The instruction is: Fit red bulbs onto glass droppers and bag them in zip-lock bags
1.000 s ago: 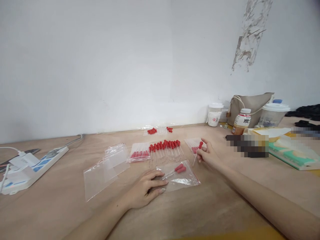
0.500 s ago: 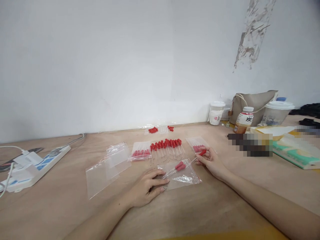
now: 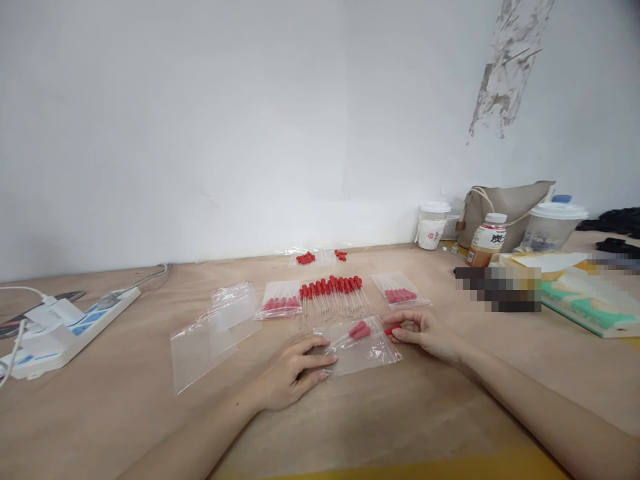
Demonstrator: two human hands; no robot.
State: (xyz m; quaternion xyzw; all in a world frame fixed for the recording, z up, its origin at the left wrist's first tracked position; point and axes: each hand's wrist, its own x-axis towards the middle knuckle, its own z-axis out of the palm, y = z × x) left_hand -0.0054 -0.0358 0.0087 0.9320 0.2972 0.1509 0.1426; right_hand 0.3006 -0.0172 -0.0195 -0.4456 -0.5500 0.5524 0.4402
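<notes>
A clear zip bag (image 3: 353, 360) lies flat in front of me with two droppers (image 3: 360, 331) inside, each with a red bulb and a thin clear stem. My left hand (image 3: 295, 367) rests on the bag's left end, fingers stretched out and spread. At the bag's open right end, my right hand (image 3: 423, 333) pinches the red bulb of another dropper (image 3: 391, 329); its stem is hard to make out against the plastic. Just behind the bag is a row of loose droppers (image 3: 333, 293), bulbs pointing away. Filled bags flank them, one on the left (image 3: 279, 300), one on the right (image 3: 400, 291).
Flat clear bags (image 3: 205, 347) overlap on the left, near a white power strip (image 3: 90, 333) with cables. Loose red bulbs (image 3: 306, 257) lie on plastic by the wall. Cups, a bottle (image 3: 487, 240), a grey bag (image 3: 505, 207) and a green-and-white pack (image 3: 590, 303) stand at the right.
My right hand has moved down and slightly left with the dropper, bringing its bulb close to the bag's opening. The left hand stays on the bag.
</notes>
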